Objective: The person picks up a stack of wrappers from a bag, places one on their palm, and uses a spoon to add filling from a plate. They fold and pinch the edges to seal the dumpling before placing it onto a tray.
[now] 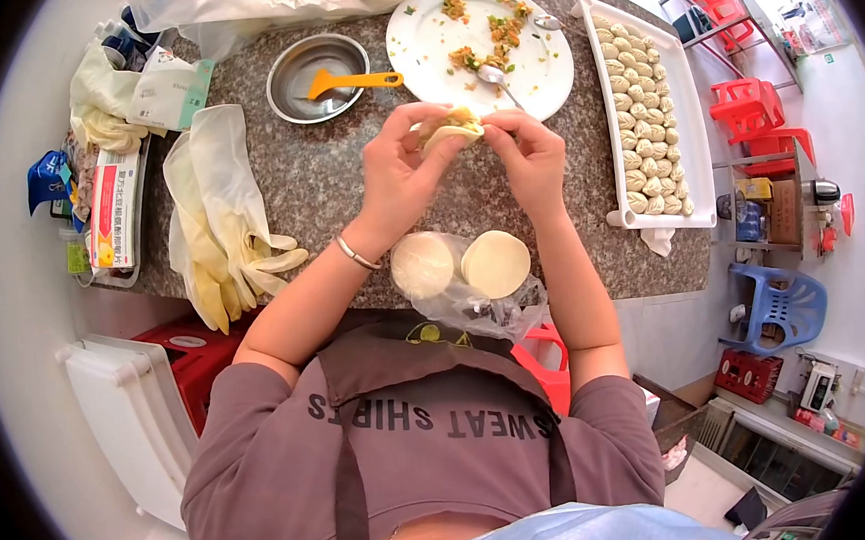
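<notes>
A dumpling (455,128) with filling showing at its top is held up over the speckled table. My left hand (403,167) cups it between thumb and fingers. Thumb and fingertips of my right hand (525,153) pinch its right edge. Just beyond is a white plate (428,55) bearing chopped orange-and-green filling (506,31) and two spoons, one spoon (496,80) close to my fingers. Two piles of round dough wrappers (495,264) lie on clear plastic nearer my body. At the right, a white tray (694,111) holds rows of pleated dumplings (643,120).
Left of the plate, a steel bowl (284,85) has an orange-handled scraper (359,80) across it. Pale rubber gloves (218,220) lie on the left of the speckled table (335,171), beside boxes and bags. Red stools (747,107) and a blue chair (781,306) stand at the right.
</notes>
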Demonstrator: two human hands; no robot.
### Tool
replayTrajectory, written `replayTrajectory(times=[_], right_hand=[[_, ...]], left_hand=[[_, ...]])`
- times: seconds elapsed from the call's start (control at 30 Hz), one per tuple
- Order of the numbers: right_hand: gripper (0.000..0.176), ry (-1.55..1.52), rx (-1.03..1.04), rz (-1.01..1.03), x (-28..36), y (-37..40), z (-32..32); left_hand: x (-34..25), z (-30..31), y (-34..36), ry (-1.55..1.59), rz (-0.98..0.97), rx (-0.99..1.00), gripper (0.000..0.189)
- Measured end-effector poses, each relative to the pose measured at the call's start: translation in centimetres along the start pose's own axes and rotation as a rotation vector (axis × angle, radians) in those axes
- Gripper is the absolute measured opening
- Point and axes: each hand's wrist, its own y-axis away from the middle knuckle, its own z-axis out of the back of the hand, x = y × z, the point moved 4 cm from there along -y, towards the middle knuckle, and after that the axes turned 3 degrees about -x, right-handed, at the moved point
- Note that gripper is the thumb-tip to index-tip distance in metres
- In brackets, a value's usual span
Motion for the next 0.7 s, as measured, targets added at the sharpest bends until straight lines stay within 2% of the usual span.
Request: replayTrajectory(times=[0.13,0.23,0.3,0.33,0.4,0.43,0.53,0.6,0.63,0.7], right_hand=[[0.008,0.022,0.005,0.027,1.0,0.0,-0.3],[0.007,0.014,-0.02,-0.001,0.6,0.1,0.0],[0.007,-0.012,-0.019,-0.109,0.1,0.1,0.4],[0.007,-0.013,-0.022,-0.11,0.0,0.0,0.9],[0.008,-0.132,0.098,-0.304,-0.6,-0.1,1.1],[0.008,-0.132,0.095,-0.306,-0.4,-0.1,1.1],[0.008,-0.204,0.098,-0.274,0.0,-0.1,0.6],[0.008,-0.064,0.037,-0.106,0.2,-0.1,0.7],[0.008,-0.065,0.037,-0.106,0.2,-0.1,0.5],[0.008,0.13,0.005,0.074,1.2,-0.2,0.5]], left_hand=[[0.5,0.5,-0.2,-0.063,-0.005,0.002,0.027],[0.1,0.1,-0.2,-0.065,-0.081,0.041,0.021],[0.1,0.1,-0.2,-0.005,-0.002,0.059,0.016],[0.3,0.2,-0.2,-0.006,-0.001,0.062,0.016],[0.4,0.1,-0.2,-0.021,-0.051,0.132,0.017],[0.4,0.0,-0.2,-0.021,-0.048,0.135,0.017],[0.5,-0.2,-0.2,-0.014,-0.029,0.146,0.018],[0.6,-0.1,-0.3,-0.01,-0.041,0.091,0.012],[0.4,-0.1,-0.2,-0.011,-0.041,0.091,0.012],[0.5,0.4,-0.2,-0.072,0.111,0.027,0.011]])
